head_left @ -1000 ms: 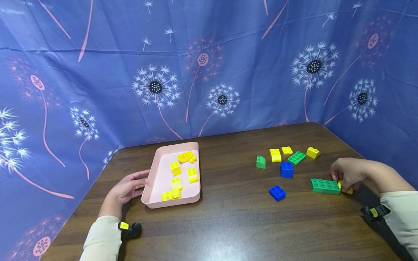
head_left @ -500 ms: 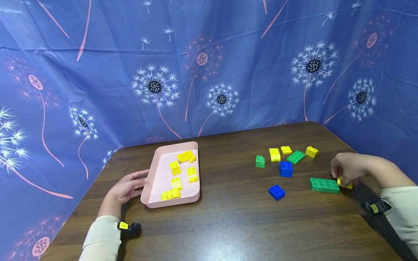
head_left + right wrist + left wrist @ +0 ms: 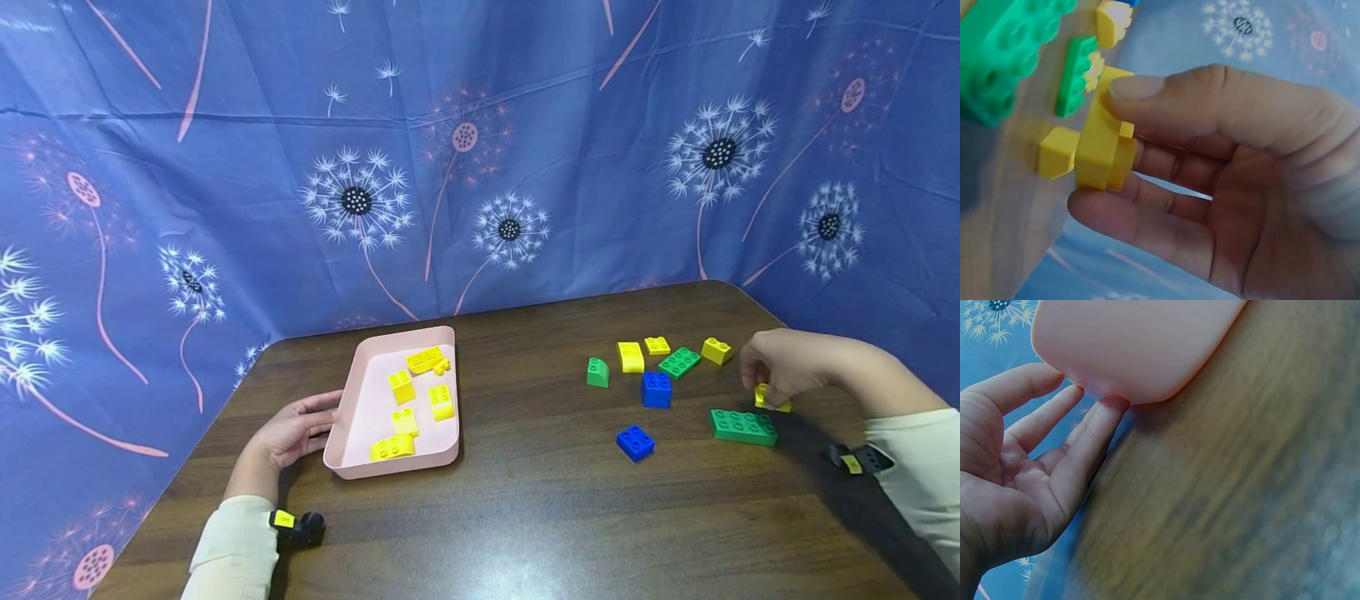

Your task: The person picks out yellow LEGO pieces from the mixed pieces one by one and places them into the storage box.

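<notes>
My left hand [image 3: 292, 431] rests with nearly straight fingers against the left wall of a pink tray [image 3: 390, 471]; in the left wrist view its fingertips [image 3: 1113, 405] touch the tray's outside. Several yellow toy bricks, one of them a block [image 3: 402, 386], lie inside. On the right, my right hand [image 3: 798, 367] pinches a yellow toy brick [image 3: 1099, 137] between thumb and fingers, studs toward the palm in the right wrist view. It is just behind a long green brick [image 3: 744, 427] on the table.
Near the right hand lie a blue block [image 3: 657, 389], a flatter blue brick [image 3: 635, 443], a green brick [image 3: 680, 362], a green curved brick [image 3: 597, 372] and yellow bricks [image 3: 631, 357]. A blue dandelion-print cloth [image 3: 510, 167] hangs behind the wooden table [image 3: 525, 517].
My right hand has moved left and away from me, taking the yellow brick from beside the long green brick to behind it. The left hand and tray stay put.
</notes>
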A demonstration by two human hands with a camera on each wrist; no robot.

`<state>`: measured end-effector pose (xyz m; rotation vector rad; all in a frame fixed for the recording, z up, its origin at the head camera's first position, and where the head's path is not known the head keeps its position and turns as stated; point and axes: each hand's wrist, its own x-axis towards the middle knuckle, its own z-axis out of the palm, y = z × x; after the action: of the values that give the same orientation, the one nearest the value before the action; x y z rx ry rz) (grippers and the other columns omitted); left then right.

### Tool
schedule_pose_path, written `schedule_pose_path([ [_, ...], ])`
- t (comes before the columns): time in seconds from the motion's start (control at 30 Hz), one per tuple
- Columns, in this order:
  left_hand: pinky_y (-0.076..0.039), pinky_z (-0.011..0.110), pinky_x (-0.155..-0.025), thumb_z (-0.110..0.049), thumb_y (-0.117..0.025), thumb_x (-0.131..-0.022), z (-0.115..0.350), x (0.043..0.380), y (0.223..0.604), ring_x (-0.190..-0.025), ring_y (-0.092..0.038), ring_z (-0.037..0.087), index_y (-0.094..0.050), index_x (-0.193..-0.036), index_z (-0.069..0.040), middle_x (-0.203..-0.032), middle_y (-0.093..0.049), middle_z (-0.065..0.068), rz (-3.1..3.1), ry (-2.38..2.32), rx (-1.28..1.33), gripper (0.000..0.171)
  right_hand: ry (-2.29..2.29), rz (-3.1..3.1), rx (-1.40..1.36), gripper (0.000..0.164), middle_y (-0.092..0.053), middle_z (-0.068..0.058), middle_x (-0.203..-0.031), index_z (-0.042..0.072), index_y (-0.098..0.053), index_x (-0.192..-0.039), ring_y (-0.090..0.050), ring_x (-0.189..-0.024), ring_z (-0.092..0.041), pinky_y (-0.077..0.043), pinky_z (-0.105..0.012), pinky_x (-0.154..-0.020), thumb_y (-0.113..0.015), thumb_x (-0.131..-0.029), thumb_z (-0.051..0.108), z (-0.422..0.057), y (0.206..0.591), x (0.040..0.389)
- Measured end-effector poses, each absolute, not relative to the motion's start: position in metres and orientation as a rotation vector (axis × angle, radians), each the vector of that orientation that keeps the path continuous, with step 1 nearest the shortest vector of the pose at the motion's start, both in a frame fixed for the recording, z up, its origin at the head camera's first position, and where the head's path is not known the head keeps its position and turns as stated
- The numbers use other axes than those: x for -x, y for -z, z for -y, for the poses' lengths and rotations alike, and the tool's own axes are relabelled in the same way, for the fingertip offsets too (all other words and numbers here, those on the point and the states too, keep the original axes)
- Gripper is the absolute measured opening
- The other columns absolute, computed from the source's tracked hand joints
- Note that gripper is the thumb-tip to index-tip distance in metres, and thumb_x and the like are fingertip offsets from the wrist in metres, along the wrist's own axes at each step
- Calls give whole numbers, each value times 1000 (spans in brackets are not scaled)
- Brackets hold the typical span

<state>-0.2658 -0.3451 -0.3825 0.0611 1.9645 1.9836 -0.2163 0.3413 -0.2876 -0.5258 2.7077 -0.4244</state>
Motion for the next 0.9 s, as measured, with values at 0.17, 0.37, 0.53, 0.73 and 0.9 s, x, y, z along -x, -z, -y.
schedule_pose_path([
  [0.17,-55,33,-83,-5,-58,-97,346,266,383,-97,-67,16,-34,-150,0,-111,-68,0,-1964,-1988,-55,59,339,-2784,642,26,-53,3,-76,9,-65,-83,-46,-68,-14,-44,-27,-55,-78,-65,-3,-325,277,220],
  [0.37,-55,33,-83,-6,-60,-96,346,266,383,-97,-67,15,-33,-150,0,-112,-67,0,-1974,-1984,-49,60,335,-2848,794,24,-59,6,-81,12,-68,-87,-51,-71,-12,-47,-27,-59,-81,-71,0,-297,266,222],
  [0.53,-54,34,-83,-6,-60,-96,345,265,382,-98,-66,15,-31,-150,2,-113,-67,1,-1986,-1970,-48,62,337,-2913,932,24,-60,9,-84,15,-69,-89,-55,-77,-10,-49,-29,-65,-81,-71,4,-277,262,226],
  [0.73,-55,35,-84,-6,-60,-96,345,266,382,-98,-66,16,-31,-150,1,-114,-67,2,-1981,-1968,-45,62,345,-2942,1122,24,-60,11,-84,19,-69,-87,-56,-76,-9,-49,-29,-66,-81,-72,5,-253,256,231],
  [0.9,-54,35,-84,-6,-59,-97,345,266,381,-99,-66,16,-30,-151,1,-115,-66,2,-1983,-1965,-60,61,344,-2925,1249,23,-60,11,-83,17,-70,-86,-58,-76,-8,-51,-29,-67,-81,-70,4,-234,254,239],
])
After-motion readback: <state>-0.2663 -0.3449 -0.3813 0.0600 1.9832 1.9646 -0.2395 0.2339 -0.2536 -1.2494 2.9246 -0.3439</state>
